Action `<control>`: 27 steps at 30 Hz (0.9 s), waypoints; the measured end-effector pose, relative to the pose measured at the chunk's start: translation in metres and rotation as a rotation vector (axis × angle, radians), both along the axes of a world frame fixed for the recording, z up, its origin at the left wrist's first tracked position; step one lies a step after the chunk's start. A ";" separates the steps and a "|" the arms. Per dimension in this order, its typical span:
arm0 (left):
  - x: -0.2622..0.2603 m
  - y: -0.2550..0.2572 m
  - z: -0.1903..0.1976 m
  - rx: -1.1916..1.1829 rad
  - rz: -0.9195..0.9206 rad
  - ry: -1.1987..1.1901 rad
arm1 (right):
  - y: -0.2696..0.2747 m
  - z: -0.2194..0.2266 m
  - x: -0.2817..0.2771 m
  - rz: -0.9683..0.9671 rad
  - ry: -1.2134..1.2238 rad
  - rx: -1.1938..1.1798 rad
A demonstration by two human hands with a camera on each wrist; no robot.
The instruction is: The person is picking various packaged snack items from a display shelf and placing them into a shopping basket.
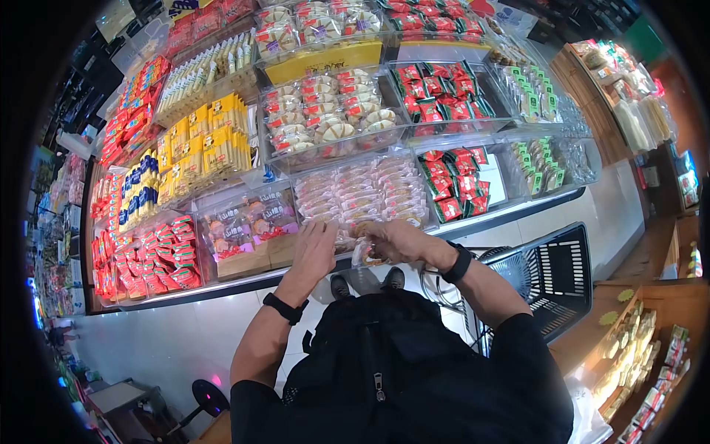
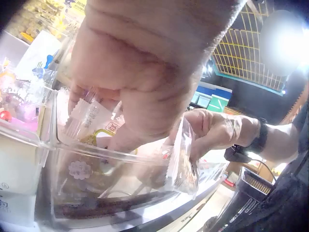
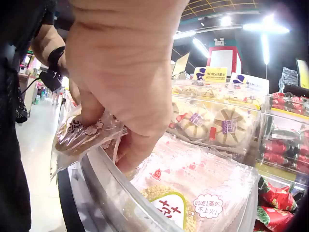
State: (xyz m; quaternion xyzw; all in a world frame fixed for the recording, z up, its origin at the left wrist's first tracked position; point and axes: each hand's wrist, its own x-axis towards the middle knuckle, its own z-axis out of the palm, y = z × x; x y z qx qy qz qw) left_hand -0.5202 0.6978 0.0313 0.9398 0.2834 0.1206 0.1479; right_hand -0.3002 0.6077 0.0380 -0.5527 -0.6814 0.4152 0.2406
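My right hand (image 1: 407,240) is at the front edge of a clear bin and pinches a clear-wrapped snack packet (image 3: 77,140) with a brown filling, held over the bin's front wall (image 3: 108,171). To its left, my left hand (image 1: 316,250) reaches down into the same bin. In the left wrist view its fingers curl about another wrapped snack packet (image 2: 99,126), whose white crimped end shows between them. Rows of like pink-white packets (image 1: 359,185) fill the bin behind both hands. In the right wrist view, the nearest ones bear a green-rimmed label.
Purple packets (image 1: 255,218) fill the bin on the left, red and green packets (image 1: 457,185) the one on the right. Higher tiers hold round pastries (image 1: 325,111) and yellow packets (image 1: 203,140). A black shopping basket (image 1: 551,281) stands at my right.
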 end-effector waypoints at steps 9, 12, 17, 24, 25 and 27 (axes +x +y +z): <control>0.004 0.003 -0.001 0.002 -0.058 0.111 | 0.000 0.009 0.046 -0.389 0.703 -0.080; 0.004 0.009 -0.003 -0.119 -0.062 0.201 | -0.009 0.025 0.050 -0.500 0.840 -0.062; -0.001 0.025 0.034 -0.456 0.145 0.168 | -0.026 0.038 0.040 -0.677 0.987 -0.041; -0.020 0.034 0.054 -1.435 0.256 -0.737 | -0.032 0.036 0.003 -0.695 1.334 -0.154; -0.018 0.031 0.056 -1.573 0.266 -0.859 | -0.030 0.036 -0.003 -0.681 1.359 -0.164; -0.014 0.022 0.050 -1.633 0.254 -0.897 | -0.023 0.038 -0.021 -0.653 1.404 -0.189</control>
